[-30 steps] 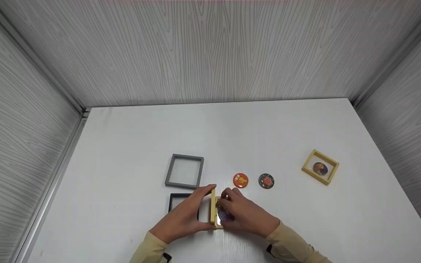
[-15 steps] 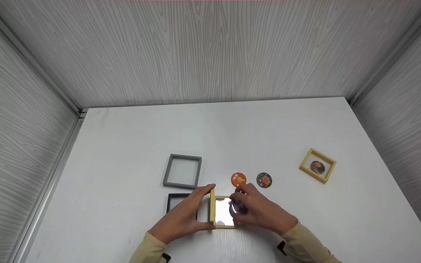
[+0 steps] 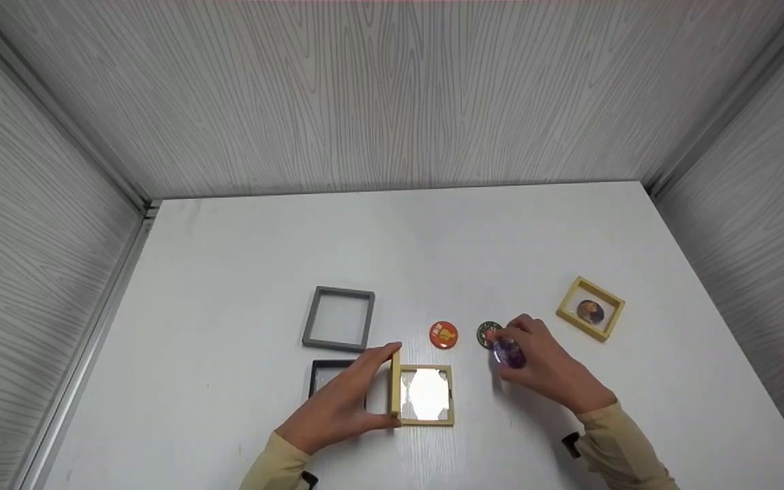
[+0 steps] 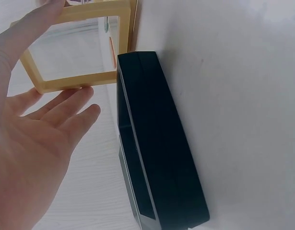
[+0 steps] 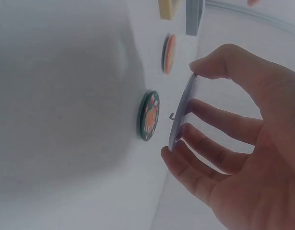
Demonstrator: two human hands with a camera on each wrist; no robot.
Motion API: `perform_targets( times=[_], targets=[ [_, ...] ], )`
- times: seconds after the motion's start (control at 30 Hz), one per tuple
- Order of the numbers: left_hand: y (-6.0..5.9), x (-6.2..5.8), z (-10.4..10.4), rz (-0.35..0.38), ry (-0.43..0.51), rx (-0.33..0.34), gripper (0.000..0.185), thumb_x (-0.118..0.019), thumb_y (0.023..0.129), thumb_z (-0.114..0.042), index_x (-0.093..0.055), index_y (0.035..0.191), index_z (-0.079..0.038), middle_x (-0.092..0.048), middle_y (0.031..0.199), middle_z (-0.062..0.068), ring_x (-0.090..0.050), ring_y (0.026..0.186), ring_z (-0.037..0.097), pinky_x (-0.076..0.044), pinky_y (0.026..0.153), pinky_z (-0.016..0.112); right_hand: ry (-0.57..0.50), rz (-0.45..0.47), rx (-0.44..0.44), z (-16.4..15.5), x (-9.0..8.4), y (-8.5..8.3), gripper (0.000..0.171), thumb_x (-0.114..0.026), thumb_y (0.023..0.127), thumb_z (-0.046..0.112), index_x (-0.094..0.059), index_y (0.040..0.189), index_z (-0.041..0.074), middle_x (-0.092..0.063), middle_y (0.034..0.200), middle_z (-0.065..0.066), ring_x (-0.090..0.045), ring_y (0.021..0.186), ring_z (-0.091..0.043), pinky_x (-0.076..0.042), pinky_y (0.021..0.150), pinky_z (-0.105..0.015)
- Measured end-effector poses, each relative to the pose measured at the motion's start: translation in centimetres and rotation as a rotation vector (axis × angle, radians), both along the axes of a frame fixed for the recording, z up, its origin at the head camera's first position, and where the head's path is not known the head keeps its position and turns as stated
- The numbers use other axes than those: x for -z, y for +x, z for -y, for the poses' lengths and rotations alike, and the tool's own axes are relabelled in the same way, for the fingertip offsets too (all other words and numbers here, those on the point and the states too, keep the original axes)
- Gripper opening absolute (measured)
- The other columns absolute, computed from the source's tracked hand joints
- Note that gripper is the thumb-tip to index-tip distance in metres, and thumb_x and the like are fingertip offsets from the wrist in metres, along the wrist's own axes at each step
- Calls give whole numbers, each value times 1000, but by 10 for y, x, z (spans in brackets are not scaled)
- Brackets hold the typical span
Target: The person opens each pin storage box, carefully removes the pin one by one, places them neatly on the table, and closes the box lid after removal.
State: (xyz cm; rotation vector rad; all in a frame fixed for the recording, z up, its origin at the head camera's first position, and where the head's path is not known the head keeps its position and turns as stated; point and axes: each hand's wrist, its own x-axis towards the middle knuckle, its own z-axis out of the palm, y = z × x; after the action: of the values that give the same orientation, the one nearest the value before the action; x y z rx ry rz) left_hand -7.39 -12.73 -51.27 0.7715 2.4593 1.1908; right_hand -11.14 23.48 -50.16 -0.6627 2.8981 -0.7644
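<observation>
My left hand grips the raised half of a yellow display frame between thumb and fingers, at its two ends. The frame's other half lies flat on the table, its clear film catching bright light. In the left wrist view the raised yellow half stands beside a black frame. My right hand pinches a purple button badge by its edge. The right wrist view shows this badge tilted, a bit of its metal pin sticking out from the back.
A dark badge with a red design lies just behind the right hand, an orange badge to its left. A grey frame sits behind the black one. Far right, another yellow frame holds a badge.
My right hand has lifted the purple badge off the flat half of the yellow frame and carried it right, close to the dark badge. The left hand stays on the raised half.
</observation>
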Motion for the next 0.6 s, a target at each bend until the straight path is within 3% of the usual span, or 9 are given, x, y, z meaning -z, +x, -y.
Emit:
perform_targets(
  times=[0.3, 0.6],
  targets=[
    [-1, 1, -2, 4, -9, 2, 110, -91, 84, -33, -20, 168, -33, -36, 171, -4, -37, 159, 18, -38, 128, 45, 0, 31, 102, -27, 11, -10, 38, -81, 84, 12, -71, 119, 1, -59, 117, -13, -56, 109, -25, -57, 92, -46],
    [-1, 2, -1, 20, 4, 4, 112, -91, 84, -28, -18, 168, -38, -34, 172, -8, -36, 159, 18, -39, 127, 47, 24, 53, 137, -44, 14, -17, 40, -77, 88, 7, -68, 125, -4, -59, 119, -19, -60, 110, -31, -56, 94, -52]
  ],
)
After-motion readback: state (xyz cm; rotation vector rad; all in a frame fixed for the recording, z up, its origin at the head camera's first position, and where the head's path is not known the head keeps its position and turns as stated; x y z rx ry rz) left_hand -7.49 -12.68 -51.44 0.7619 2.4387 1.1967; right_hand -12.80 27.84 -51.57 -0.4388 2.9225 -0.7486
